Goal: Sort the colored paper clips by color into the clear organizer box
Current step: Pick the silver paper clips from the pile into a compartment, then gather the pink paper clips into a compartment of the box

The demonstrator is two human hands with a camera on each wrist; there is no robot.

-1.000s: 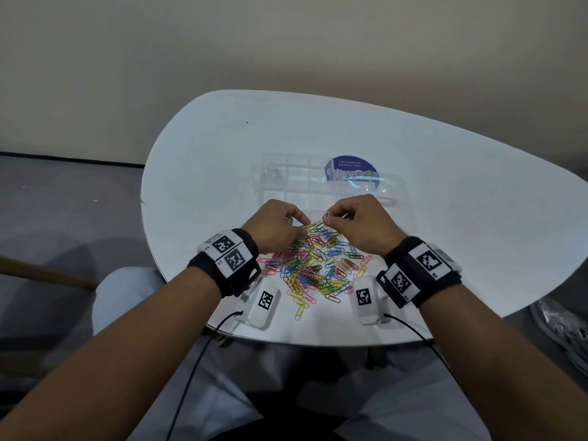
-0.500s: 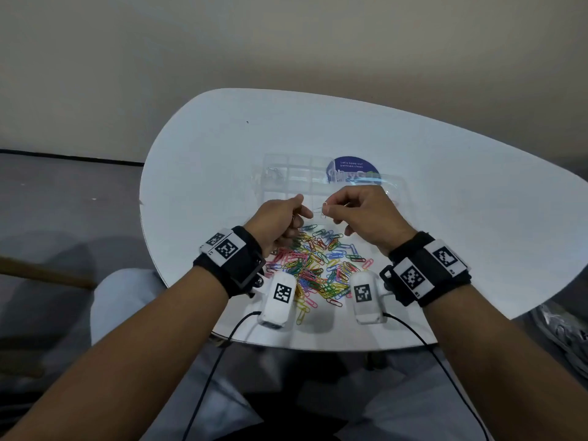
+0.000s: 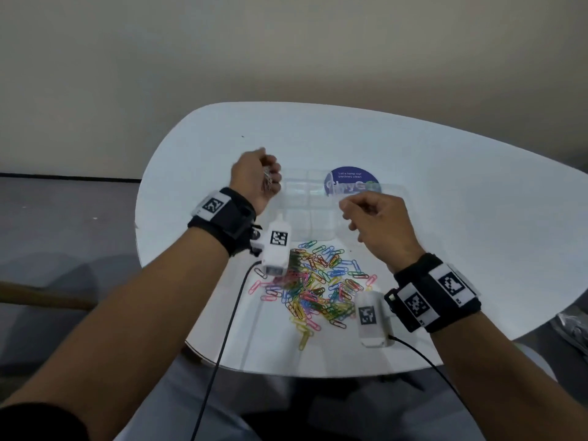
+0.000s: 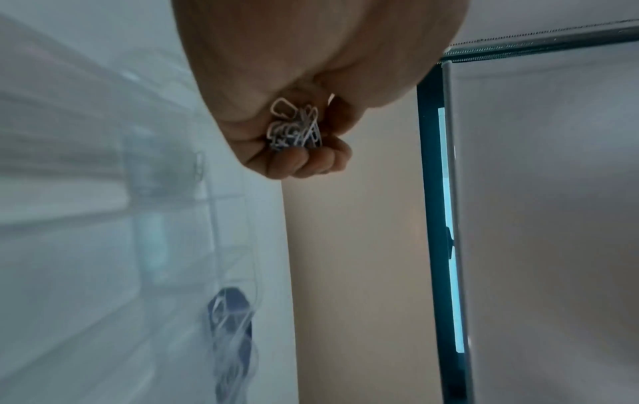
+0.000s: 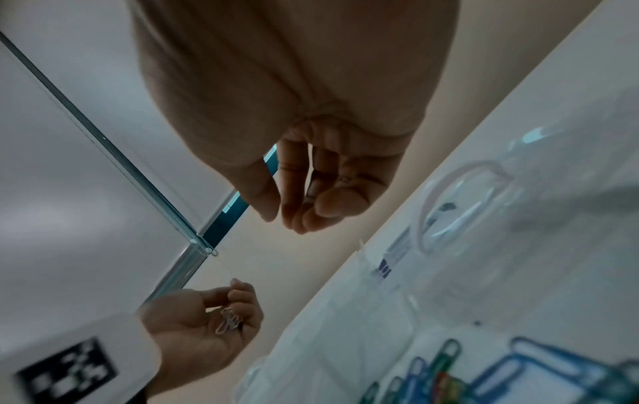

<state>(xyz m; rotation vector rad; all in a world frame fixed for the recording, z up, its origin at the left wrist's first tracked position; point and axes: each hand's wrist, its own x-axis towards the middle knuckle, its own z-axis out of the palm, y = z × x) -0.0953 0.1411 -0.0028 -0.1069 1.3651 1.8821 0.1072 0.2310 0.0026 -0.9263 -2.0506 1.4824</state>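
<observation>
A heap of colored paper clips (image 3: 318, 284) lies on the white table (image 3: 445, 192) in front of me. Beyond it stands the clear organizer box (image 3: 318, 205), its compartments hard to make out. My left hand (image 3: 270, 179) hovers at the box's left end, fingers curled round a bunch of white clips (image 3: 266, 182). That bunch (image 4: 294, 125) shows plainly in the left wrist view, and the right wrist view also catches the left hand (image 5: 221, 309). My right hand (image 3: 348, 214) hangs above the box's right part, fingers (image 5: 301, 207) loosely curled with nothing seen between them.
A round blue sticker (image 3: 351, 181) lies under the box's far side. White wrist-camera units (image 3: 276, 249) (image 3: 370, 316) with black cables hang over the heap's left and right edges. The table's rounded front edge (image 3: 286, 372) is close to my lap.
Both hands have lifted off the heap. The left hand carried white clips away to the box's left end. The right hand, which was pinching a clip next to it, now hangs loose over the box.
</observation>
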